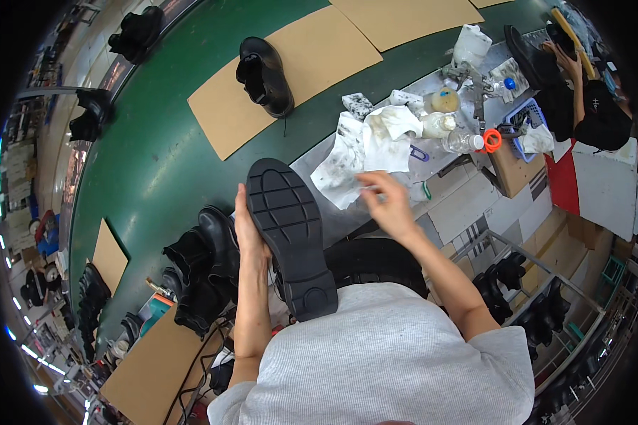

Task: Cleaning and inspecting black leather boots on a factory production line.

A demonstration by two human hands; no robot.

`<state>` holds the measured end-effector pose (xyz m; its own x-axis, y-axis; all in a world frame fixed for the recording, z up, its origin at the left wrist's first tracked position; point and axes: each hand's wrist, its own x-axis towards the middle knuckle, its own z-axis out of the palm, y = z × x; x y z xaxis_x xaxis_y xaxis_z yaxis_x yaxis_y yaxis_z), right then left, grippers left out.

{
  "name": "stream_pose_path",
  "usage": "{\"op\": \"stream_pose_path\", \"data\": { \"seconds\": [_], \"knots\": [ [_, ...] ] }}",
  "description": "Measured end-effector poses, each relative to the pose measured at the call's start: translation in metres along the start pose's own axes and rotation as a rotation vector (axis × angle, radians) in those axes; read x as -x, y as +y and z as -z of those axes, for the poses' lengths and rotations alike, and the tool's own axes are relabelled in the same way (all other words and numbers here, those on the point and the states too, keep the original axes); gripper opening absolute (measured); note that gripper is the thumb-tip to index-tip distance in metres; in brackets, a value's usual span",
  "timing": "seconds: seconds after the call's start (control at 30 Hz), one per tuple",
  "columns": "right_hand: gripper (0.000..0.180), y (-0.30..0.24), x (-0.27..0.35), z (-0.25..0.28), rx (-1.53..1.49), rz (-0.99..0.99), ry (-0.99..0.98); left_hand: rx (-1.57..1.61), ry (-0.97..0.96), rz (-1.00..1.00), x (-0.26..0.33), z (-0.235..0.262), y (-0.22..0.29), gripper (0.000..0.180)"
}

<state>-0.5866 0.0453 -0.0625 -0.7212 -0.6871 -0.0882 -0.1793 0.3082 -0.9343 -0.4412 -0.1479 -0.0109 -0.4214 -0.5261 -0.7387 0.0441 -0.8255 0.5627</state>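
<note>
From my end I see a lt-grey tee (390, 361), fine ribbed knit, loose fit w/ a few soft creases. Short sleeves (502, 354), same grey, ending above the elbows. Forearms (443, 265) bare & slim; L hand (249, 230) + R hand (391, 209) bare too, w/ slender fingers.

I see cardboard (326, 57) flat on the green bench (149, 142); clear bottle (459, 142) by an orange ring (499, 140), can't tell if touching; blue basket (517, 112) right of them; co-worker (601, 117) at far right; metal rack (546, 272) lower right, and I make out black boots (549, 308) on it.
</note>
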Motion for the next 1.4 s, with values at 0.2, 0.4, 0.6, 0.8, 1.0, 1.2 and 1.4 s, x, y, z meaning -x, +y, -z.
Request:
{"op": "stream_pose_path", "data": {
  "seconds": [0.2,0.4,0.6,0.8,1.0,1.2,1.4],
  "knots": [
    [0.043,0.062,0.020,0.055,0.834,-0.159,0.126,-0.009,0.020,0.005,-0.003,0.008,0.002,0.052],
    [0.040,0.093,0.019,0.047,0.734,-0.357,0.055,-0.055,0.004,-0.005,-0.002,0.001,-0.002,0.051],
    [0.019,0.069,0.023,0.059,0.665,-0.082,0.134,-0.064,0.058,0.001,0.004,-0.002,-0.004,0.052],
    [0.030,-0.081,0.012,0.029,0.215,0.333,0.061,-0.143,-0.015,-0.055,0.010,-0.003,-0.007,0.052],
    [0.034,-0.125,0.010,-0.030,0.374,0.783,-0.324,-0.202,-0.030,-0.138,0.012,-0.013,-0.014,0.048],
    [0.032,-0.098,0.024,-0.012,0.336,0.682,-0.427,-0.230,0.053,-0.175,0.006,0.000,-0.024,0.041],
    [0.031,-0.114,0.017,-0.032,0.388,0.722,-0.364,-0.236,0.051,-0.173,0.011,-0.009,-0.016,0.040]
  ]
}}
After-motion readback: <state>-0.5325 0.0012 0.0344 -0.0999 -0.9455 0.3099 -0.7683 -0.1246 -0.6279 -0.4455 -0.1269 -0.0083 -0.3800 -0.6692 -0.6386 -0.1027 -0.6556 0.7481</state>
